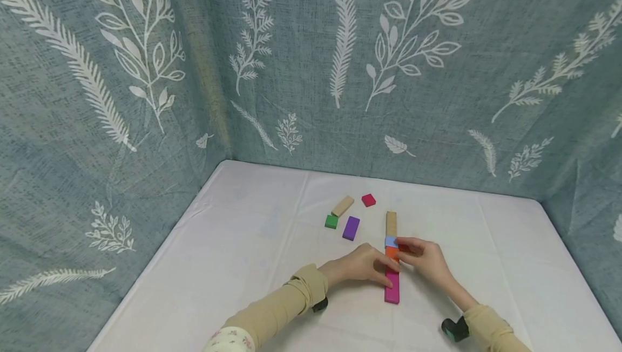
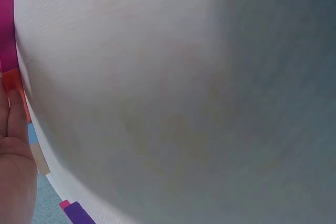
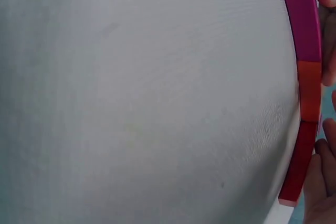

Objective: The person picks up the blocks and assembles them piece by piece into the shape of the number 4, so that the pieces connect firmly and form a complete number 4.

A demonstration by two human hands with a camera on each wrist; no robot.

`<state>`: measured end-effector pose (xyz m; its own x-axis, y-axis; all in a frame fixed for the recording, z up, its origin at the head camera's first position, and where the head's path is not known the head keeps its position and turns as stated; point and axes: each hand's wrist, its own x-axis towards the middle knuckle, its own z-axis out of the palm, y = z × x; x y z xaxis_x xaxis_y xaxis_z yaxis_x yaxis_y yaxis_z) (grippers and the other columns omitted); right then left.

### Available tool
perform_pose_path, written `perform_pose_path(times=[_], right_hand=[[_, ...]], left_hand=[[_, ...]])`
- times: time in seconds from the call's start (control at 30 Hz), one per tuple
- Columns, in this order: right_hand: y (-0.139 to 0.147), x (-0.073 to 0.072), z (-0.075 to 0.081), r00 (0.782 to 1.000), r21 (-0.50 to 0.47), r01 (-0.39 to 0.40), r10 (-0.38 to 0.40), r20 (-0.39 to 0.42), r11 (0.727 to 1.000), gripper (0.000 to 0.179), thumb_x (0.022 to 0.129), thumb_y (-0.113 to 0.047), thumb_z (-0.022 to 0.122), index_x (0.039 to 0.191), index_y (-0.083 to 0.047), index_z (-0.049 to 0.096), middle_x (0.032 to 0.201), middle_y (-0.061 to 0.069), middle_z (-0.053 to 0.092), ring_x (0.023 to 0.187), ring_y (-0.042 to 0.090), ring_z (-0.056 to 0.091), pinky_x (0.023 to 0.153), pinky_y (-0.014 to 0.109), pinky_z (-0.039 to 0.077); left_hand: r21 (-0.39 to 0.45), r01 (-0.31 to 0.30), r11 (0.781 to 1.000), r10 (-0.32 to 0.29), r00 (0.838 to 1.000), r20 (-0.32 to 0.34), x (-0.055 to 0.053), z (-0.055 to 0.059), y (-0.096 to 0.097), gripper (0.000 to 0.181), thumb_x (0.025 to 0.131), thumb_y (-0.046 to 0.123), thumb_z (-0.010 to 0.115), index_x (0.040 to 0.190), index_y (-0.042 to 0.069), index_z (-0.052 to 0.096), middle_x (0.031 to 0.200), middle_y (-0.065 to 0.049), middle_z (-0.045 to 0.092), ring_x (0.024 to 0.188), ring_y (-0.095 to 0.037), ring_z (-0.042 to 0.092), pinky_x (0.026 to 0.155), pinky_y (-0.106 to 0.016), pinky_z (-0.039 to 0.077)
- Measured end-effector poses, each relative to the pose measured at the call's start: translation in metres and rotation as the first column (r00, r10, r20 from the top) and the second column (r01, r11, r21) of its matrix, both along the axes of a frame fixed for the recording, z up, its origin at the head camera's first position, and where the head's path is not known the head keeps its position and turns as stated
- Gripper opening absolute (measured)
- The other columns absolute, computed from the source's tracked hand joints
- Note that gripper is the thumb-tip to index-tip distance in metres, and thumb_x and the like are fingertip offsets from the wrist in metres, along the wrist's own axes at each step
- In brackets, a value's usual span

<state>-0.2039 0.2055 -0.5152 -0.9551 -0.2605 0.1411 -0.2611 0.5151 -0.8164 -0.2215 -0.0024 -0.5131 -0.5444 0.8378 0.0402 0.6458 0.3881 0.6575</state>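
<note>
A line of blocks runs away from me on the table: a magenta block [image 1: 392, 295] nearest, then an orange block [image 1: 391, 254], a blue block [image 1: 391, 242] and a tan block [image 1: 391, 223]. My left hand [image 1: 362, 263] reaches in from the left, its thumb and fingers touching the magenta and orange blocks. From the right, my right hand [image 1: 428, 259] holds a red block [image 3: 299, 166] between thumb and fingers beside the orange and blue ones. Much of the red block is hidden by the fingers in the head view.
Left of the line lie a purple block [image 1: 351, 228], a green block [image 1: 331, 222], a loose tan block [image 1: 343, 205] and a small red block [image 1: 369, 200]. A patterned curtain [image 1: 311, 60] stands behind the white table [image 1: 243, 222].
</note>
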Motion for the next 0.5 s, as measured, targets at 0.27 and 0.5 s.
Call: perform_pose_path(times=[0.27, 0.5], right_hand=[[-0.0053, 0.0033, -0.0034, 0.989, 0.14, 0.049, -0.028, -0.148, 0.989, 0.034, 0.078, -0.001, 0.074, 0.111, 0.0, 0.068, 0.107, 0.014, 0.071, 0.098, 0.03, 0.067, 0.082, 0.04, 0.055], [-0.0054, 0.0042, -0.0049, 0.983, 0.139, 0.04, -0.014, -0.181, 0.989, 0.034, 0.077, 0.0, 0.075, 0.11, 0.0, 0.069, 0.106, 0.014, 0.071, 0.098, 0.03, 0.067, 0.082, 0.041, 0.055]], left_hand=[[0.002, 0.022, 1.0, -0.022, 0.998, -0.051, -0.0019, 0.0014, 0.0016, 0.034, 0.08, 0.027, 0.076, 0.112, 0.017, 0.071, 0.106, 0.008, 0.072, 0.086, 0.005, 0.055, 0.078, -0.004, 0.039], [-0.064, 0.046, 0.997, -0.053, 0.993, -0.106, -0.0012, 0.0089, 0.0037, 0.033, 0.081, 0.028, 0.075, 0.112, 0.016, 0.071, 0.103, 0.009, 0.073, 0.08, 0.002, 0.053, 0.071, -0.003, 0.037]])
